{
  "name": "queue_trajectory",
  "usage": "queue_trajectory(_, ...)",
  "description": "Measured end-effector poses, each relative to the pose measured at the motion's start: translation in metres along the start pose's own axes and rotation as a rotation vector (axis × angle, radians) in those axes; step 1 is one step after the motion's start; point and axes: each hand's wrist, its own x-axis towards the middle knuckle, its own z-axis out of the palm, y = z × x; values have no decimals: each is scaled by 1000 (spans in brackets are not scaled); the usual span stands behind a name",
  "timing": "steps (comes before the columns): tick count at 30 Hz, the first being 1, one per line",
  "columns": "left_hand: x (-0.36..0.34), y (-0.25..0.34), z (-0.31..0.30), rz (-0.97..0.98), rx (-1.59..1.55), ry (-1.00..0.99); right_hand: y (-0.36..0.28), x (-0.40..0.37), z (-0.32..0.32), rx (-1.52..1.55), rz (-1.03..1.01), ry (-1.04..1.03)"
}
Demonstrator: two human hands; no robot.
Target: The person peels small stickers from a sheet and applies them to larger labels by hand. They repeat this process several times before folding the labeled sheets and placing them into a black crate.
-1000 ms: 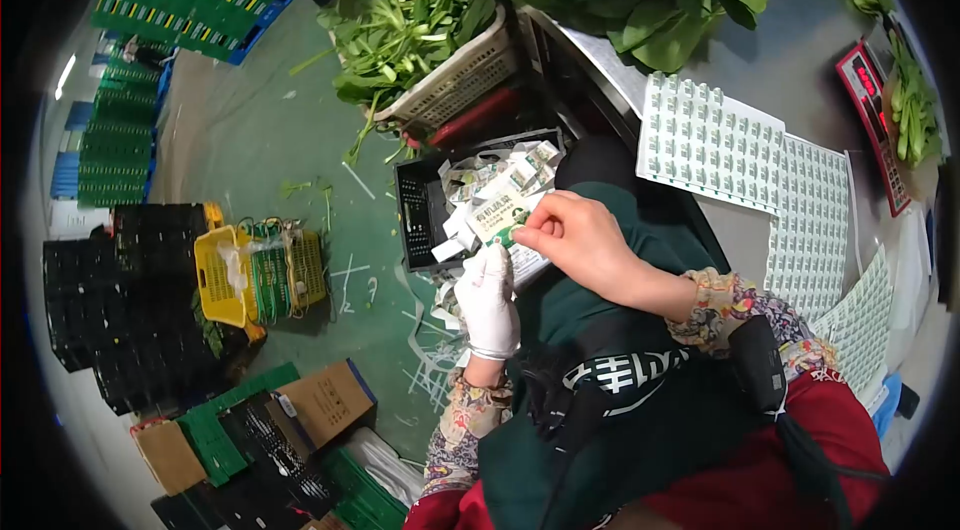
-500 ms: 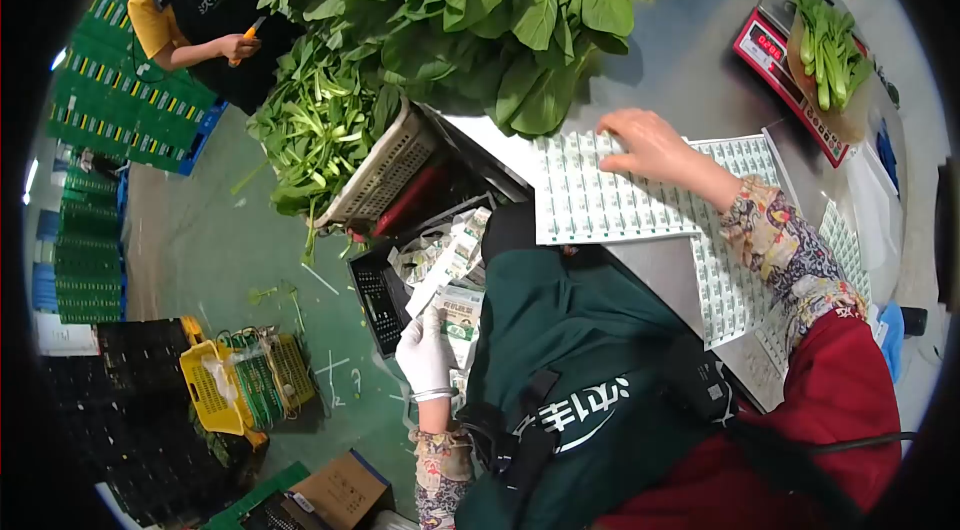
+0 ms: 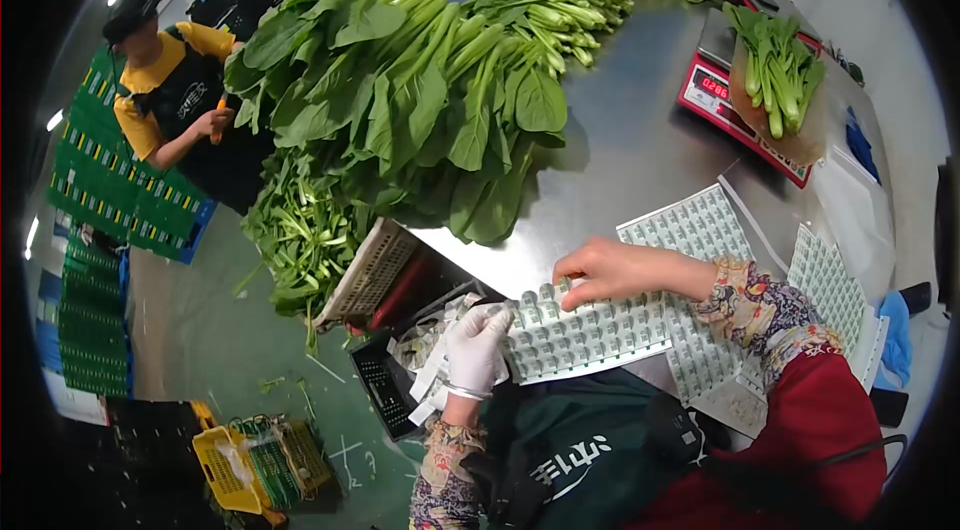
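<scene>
My left hand (image 3: pixel 474 352), in a white glove, pinches the left end of a sheet of small printed labels (image 3: pixel 590 338). The sheet is tilted up in front of my apron, and its upper edge curls. My bare right hand (image 3: pixel 628 272) holds that upper edge between thumb and fingers, a little right of the left hand. Under my right forearm lies another label sheet (image 3: pixel 690 227) on the metal table. Below the left hand stands a black crate (image 3: pixel 385 385) with crumpled label strips and backing paper in it.
Leafy greens (image 3: pixel 400 90) are heaped on the metal table (image 3: pixel 630 150), beside a light basket (image 3: pixel 365 275) of greens. A red scale (image 3: pixel 712 95) at right carries a bunch of greens (image 3: pixel 778 75). A co-worker (image 3: pixel 180 110) with an orange-handled tool stands at left. A yellow basket (image 3: pixel 225 475) sits on the floor.
My left hand has risen from the crate, leaving a printed label strip there, to the label sheet's left end. My right hand has taken the sheet's upper edge and tilted it. The view has shifted upward.
</scene>
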Motion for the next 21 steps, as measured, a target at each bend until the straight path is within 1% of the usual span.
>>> queue_trajectory(1,4,-6,6,-39,-111,83,3,-1,1,1,6,23)
queue_trajectory(2,6,-7,8,-28,-71,117,7,-1,4,7,8,46)
queue_trajectory(3,9,-9,4,-16,47,94,11,-1,5,-24,-9,47)
queue_trajectory(4,11,-10,0,-9,162,74,13,0,4,-29,20,34)
queue_trajectory(5,11,-13,3,-41,42,98,14,-1,1,-35,47,16)
queue_trajectory(6,12,-12,-1,-55,46,53,11,0,-2,-47,72,-1)
queue_trajectory(7,13,-8,3,-78,-5,65,9,4,-4,-70,88,-25)
queue_trajectory(8,12,-4,7,-98,-55,73,12,9,1,-144,-9,65)
queue_trajectory(9,15,-10,3,-70,0,40,19,16,10,-216,-105,161)
queue_trajectory(10,13,-7,8,-60,-36,38,20,23,16,-290,-199,259)
queue_trajectory(14,12,-5,11,-80,-28,15,3,46,21,-386,-155,91)
queue_trajectory(15,14,-11,10,-76,-74,3,6,51,25,-425,-256,120)
queue_trajectory(18,16,-19,7,-40,-70,13,11,58,30,-501,-341,71)
queue_trajectory(19,15,-14,9,-12,-57,14,16,59,32,-492,-424,96)
queue_trajectory(20,17,-17,6,-36,72,23,20,59,31,-470,-454,102)
queue_trajectory(21,19,-20,7,-21,70,20,21,59,31,-446,-482,107)
